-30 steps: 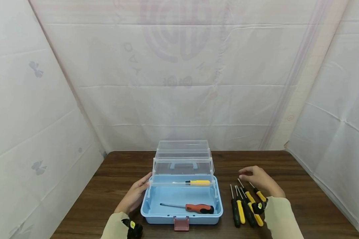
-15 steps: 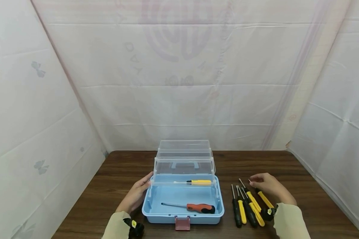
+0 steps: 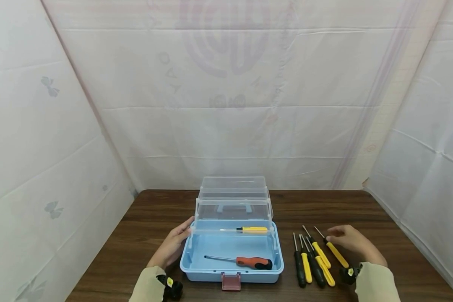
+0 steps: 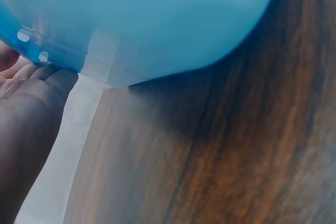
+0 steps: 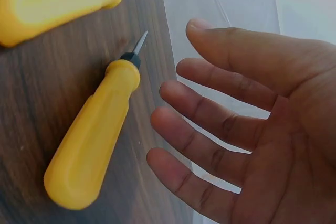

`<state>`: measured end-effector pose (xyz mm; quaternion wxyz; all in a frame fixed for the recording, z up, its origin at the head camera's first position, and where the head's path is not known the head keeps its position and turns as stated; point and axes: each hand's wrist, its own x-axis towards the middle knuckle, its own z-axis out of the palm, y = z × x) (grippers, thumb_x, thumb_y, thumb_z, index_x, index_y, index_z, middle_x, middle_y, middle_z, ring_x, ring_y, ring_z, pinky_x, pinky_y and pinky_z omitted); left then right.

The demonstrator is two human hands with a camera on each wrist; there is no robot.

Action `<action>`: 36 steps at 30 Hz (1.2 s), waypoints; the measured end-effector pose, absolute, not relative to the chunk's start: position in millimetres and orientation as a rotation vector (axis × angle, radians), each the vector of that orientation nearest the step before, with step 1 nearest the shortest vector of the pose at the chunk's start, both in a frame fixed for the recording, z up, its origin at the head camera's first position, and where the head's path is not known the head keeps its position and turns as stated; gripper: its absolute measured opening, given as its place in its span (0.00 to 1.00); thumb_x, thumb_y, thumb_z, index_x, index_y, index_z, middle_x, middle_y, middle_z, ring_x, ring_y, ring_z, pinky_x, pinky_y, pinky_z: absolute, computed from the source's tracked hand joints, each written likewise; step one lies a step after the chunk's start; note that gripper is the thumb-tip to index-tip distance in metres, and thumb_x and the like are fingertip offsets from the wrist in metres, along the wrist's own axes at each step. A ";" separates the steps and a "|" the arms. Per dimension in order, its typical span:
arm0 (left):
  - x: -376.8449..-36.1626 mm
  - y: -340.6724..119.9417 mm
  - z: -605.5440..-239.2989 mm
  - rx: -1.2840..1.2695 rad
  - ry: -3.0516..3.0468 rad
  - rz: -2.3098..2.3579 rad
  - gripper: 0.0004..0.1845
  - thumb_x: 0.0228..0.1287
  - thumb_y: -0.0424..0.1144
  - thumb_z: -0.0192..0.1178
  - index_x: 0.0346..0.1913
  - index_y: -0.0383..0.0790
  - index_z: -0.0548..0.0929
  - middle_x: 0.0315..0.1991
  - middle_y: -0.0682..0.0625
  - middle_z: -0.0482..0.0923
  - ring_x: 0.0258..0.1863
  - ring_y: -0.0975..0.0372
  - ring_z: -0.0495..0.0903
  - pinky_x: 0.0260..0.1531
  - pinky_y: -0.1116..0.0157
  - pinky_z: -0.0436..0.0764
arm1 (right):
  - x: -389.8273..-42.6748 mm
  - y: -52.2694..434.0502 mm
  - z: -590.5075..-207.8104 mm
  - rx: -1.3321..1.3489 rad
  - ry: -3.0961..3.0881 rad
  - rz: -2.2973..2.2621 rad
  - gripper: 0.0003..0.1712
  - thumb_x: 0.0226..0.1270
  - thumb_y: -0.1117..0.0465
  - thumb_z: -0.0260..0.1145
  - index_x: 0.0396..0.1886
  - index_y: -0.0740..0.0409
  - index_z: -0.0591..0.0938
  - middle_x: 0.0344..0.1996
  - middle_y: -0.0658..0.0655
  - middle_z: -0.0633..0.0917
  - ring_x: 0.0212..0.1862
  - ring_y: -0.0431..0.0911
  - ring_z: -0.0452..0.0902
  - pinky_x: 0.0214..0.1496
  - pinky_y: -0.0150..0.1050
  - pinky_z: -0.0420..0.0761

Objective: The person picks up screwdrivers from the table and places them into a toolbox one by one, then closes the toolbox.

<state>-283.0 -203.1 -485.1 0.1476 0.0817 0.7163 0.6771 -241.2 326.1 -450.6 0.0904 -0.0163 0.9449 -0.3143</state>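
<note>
So the yellow-handled screwdriver with a dark collar and slim metal shaft [image 3: 337, 254] is lying on the dark wood-grain worktop [image 3: 151, 235], outermost on the right of the loose batch. Its long axis runs on a slant: tip pointing away from the person and leftward, handle butt back toward them and a bit right. Right hand [image 3: 352, 241] is way nearer than the left one. It's just right of the tool, fingertips about level with the collar, and the wrist view shows a gap, so not touching. Fingers are loosely spread, nothing in them.

Left of that are the other black- and yellow-handled screwdrivers [image 3: 306, 268], then a pale blue plastic toolbox [image 3: 258, 277] with an orange-and-black-handled screwdriver [image 3: 247, 262] inside. Left hand [image 3: 171, 247] rests against the toolbox's left side; can't tell if it's pinching the rim.

Compared with a second ago, the right hand has gone from up by the shaft tips to further right and closer in, so the whole yellow handle shows now. Left hand and toolbox look unchanged.
</note>
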 end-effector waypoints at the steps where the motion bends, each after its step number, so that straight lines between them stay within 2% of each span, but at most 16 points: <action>1: -283.2 -202.9 -485.2 0.233 2.060 1.950 0.30 0.77 0.39 0.42 0.76 0.37 0.50 0.77 0.37 0.42 0.75 0.42 0.46 0.69 0.43 0.54 | -240.7 327.1 -451.1 -0.046 2.807 -0.934 0.28 0.67 0.55 0.63 0.55 0.75 0.76 0.51 0.75 0.79 0.51 0.66 0.77 0.47 0.56 0.80; 17: -283.7 -203.9 -488.0 0.242 2.054 1.953 0.29 0.77 0.38 0.41 0.76 0.37 0.50 0.77 0.37 0.42 0.75 0.43 0.45 0.70 0.43 0.54 | -238.4 332.6 -458.5 0.028 2.668 -1.023 0.30 0.66 0.55 0.64 0.55 0.78 0.74 0.48 0.74 0.80 0.46 0.58 0.81 0.42 0.51 0.83; 25: -284.0 -204.8 -487.2 0.252 2.051 1.949 0.29 0.77 0.39 0.42 0.76 0.37 0.49 0.77 0.37 0.41 0.75 0.43 0.45 0.70 0.43 0.54 | -237.6 337.0 -463.0 -0.003 2.617 -1.055 0.30 0.67 0.56 0.64 0.56 0.78 0.73 0.49 0.75 0.79 0.49 0.62 0.80 0.42 0.52 0.84; 36: -285.2 -204.9 -490.1 0.254 2.035 1.967 0.32 0.75 0.43 0.46 0.76 0.37 0.50 0.77 0.37 0.43 0.75 0.43 0.46 0.69 0.43 0.54 | -236.5 337.8 -466.7 0.032 2.586 -1.075 0.28 0.65 0.58 0.65 0.54 0.78 0.74 0.47 0.71 0.81 0.47 0.58 0.81 0.42 0.51 0.84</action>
